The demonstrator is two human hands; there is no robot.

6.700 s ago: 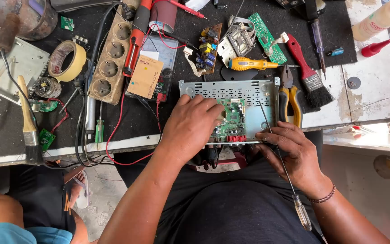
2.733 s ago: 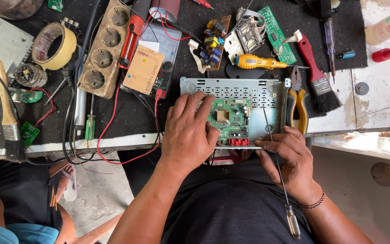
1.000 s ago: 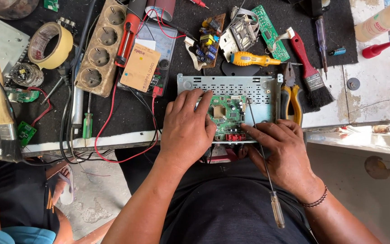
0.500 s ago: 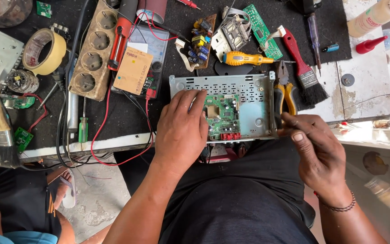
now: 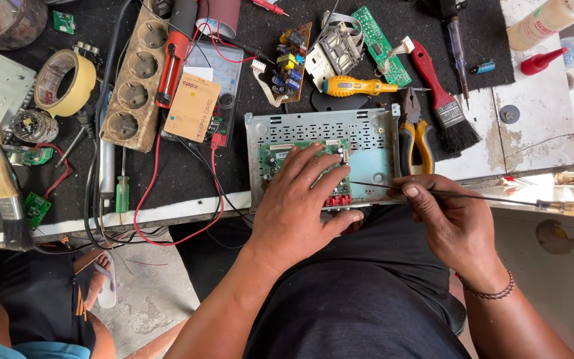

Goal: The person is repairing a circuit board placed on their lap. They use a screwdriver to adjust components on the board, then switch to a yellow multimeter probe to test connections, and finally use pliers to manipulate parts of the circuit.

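Meanwhile left hand (image 5: 303, 209) lies flat on chassis (image 5: 323, 156), right hand (image 5: 450, 223) pinching screwdriver (image 5: 473, 197).

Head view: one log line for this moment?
left hand on metal chassis | right hand holds long screwdriver | pliers beside chassis

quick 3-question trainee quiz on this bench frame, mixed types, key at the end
1. True or false: the left hand rests flat on the green circuit board inside the grey metal chassis.
2. What does the right hand pinch?
A. the yellow-handled pliers
B. the thin shaft of a long screwdriver
C. the red-handled brush
3. Fill in: the roll of tape lies to the ___ of the wooden socket strip in the picture.

Key: 1 true; 2 B; 3 left
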